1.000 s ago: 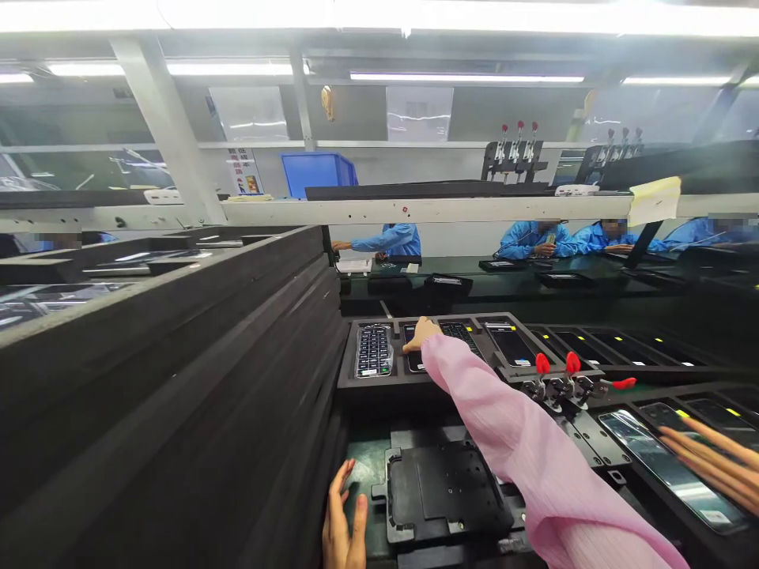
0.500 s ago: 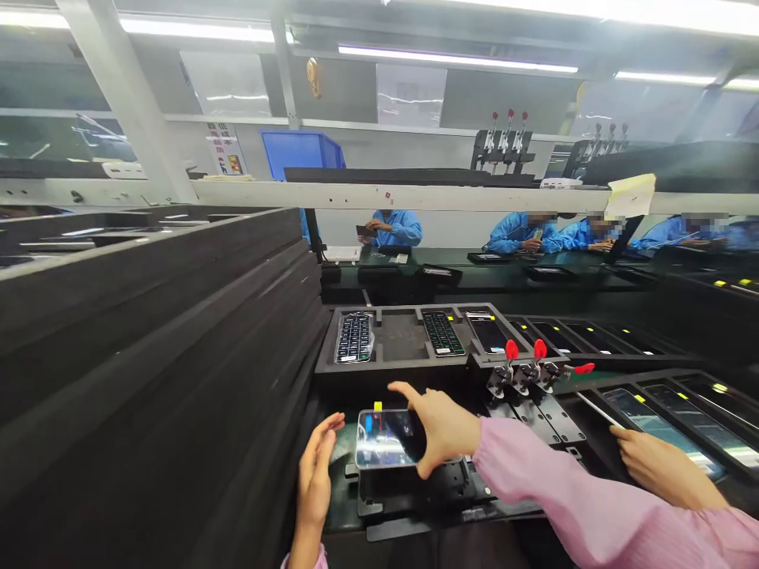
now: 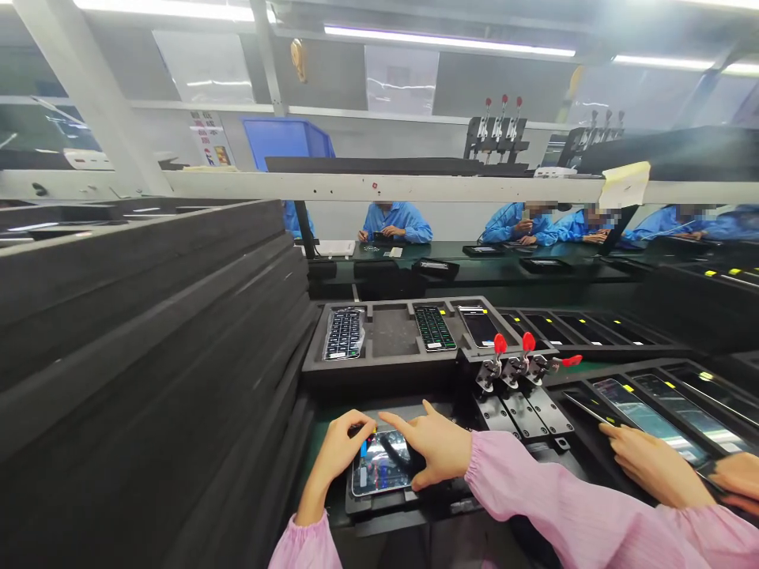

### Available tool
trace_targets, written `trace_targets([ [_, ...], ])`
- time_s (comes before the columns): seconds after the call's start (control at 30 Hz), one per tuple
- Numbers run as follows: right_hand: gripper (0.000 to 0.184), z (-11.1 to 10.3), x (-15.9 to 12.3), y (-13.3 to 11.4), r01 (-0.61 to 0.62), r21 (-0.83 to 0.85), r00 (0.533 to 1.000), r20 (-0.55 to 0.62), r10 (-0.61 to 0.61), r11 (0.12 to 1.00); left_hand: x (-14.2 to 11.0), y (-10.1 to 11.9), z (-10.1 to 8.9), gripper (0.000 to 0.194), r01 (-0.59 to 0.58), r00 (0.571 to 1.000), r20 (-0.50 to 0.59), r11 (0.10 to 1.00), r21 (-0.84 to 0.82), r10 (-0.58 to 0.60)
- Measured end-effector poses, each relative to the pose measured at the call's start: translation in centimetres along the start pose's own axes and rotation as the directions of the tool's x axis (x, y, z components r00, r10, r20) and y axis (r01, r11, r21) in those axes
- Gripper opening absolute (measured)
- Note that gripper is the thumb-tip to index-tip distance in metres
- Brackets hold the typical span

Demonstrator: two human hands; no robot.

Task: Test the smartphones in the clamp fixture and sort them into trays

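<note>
A smartphone with a dark, glossy screen lies face up in the black fixture in front of me. My right hand grips its right end, thumb on the near edge and index finger stretched over the far edge. At the far left corner, my left hand is closed, with fingertips pinched at a small yellow tab. Beyond the hands, a grey foam tray holds phones, among them one in clear wrap and one with a keypad-like screen pattern; one slot between these is bare.
Red-handled toggle clamps stand right of the fixture. A co-worker's hand holds a phone by more trays of phones. Stacked black foam trays wall off the left. People in blue sit across the bench.
My right hand took the phone from the foam tray and brought it down onto the fixture. My left hand moved up to the phone's corner and its fingers closed. The view shifted.
</note>
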State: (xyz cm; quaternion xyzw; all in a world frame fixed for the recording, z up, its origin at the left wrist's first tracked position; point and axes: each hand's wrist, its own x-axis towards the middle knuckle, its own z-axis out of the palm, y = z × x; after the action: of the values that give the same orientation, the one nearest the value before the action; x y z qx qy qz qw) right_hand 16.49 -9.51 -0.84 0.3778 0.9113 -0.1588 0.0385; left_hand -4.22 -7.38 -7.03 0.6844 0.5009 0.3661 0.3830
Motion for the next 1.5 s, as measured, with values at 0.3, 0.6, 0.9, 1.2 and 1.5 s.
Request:
trace_targets([
  [0.3,0.089,-4.1,-5.4,0.3,-0.038,0.365,0.849,-0.48,0.223,0.93,-0.3,0.2,0.4,0.021,-0.056,0.998,-0.011,0.998,0.031,0.056],
  [0.6,0.034,-7.8,-9.8,4.2,-0.074,0.392,0.242,-0.885,0.398,0.917,1.7,3.0,7.0,0.022,-0.087,0.995,0.056,0.996,-0.025,0.088],
  [0.9,0.041,-7.2,-9.1,6.2,-0.162,0.354,0.373,-0.843,0.389,0.921,1.6,4.3,7.3,0.021,-0.146,0.958,0.227,0.978,-0.146,0.177],
  [1.2,0.042,-2.4,-12.4,4.2,-0.268,0.082,0.264,-0.952,0.155,0.96,2.2,3.3,6.8,0.025,-0.088,0.953,0.256,0.958,-0.273,0.16],
  [1.5,0.064,2.5,-11.9,3.0,-0.398,0.15,0.581,-0.722,0.375,0.905,2.1,3.2,7.1,0.034,-0.047,0.956,0.262,0.953,-0.299,0.129],
])
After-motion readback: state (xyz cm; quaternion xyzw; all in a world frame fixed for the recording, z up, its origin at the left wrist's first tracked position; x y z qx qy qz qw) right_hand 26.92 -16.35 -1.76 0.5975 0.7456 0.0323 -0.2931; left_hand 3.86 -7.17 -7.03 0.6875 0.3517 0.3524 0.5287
